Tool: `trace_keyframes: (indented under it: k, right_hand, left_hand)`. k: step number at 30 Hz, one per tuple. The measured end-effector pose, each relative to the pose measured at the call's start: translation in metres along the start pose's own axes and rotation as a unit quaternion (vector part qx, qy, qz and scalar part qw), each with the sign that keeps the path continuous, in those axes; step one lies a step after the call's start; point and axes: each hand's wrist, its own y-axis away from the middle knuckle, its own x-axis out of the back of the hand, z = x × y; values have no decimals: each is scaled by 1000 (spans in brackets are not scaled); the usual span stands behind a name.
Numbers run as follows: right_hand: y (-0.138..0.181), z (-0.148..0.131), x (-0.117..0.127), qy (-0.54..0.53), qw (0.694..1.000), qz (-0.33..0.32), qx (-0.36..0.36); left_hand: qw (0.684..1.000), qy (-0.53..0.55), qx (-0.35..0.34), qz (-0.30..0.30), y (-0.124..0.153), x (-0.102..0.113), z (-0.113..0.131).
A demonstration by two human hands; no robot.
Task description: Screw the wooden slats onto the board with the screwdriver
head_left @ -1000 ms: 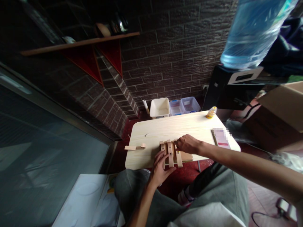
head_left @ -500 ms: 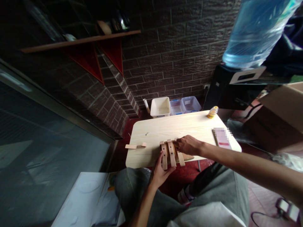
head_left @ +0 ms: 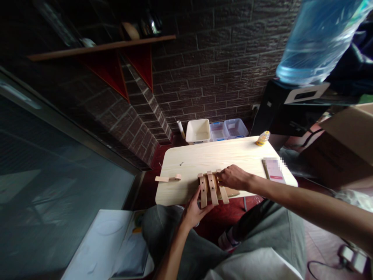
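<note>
A wooden slatted piece lies at the near edge of the table, with three pale curved slats and dark holes along them. My left hand grips its near left side, thumb along the left slat and fingers by the lower ends. My right hand is closed at the top of the right slat, fingertips pressed together there. Whatever is between those fingers is hidden. Off to the left lies a loose curved wooden slat, and some tiny metal bits rest behind it.
On the pale table a yellow-capped clear bottle stands at the back right, with a phone nearer. Behind are a cream bin and clear bins. A water dispenser and cardboard box stand at the right.
The view has shifted very slightly. Both hands stay at the same places on the slatted piece, with only a small movement of the right fingers.
</note>
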Motion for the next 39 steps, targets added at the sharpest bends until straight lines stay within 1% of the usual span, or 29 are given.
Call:
trace_keyframes:
  k: [4, 8, 14, 26, 33, 39]
  right_hand:
    - [1, 1, 0, -3, 1000, 0, -3]
    - [1, 0, 0, 2, 1000, -5, -16]
    - [1, -2, 0, -10, 1000, 11, -5]
    - [0, -2, 2, 17, 1000, 2, 1]
    - [0, 2, 5, 20, 1000, 0, -1]
    - [0, 5, 5, 10, 1000, 3, 0]
  left_hand:
    - [1000, -8, -4, 15, 0, 0, 2]
    - [1000, -10, 6, 15, 1, 0, 2]
    - [1000, -7, 4, 13, 1, 1, 5]
    - [1000, -7, 11, 10, 1, -1, 3]
    - [999, 18, 33, 2, 2, -3, 2]
    - [999, 30, 32, 8, 2, -4, 0]
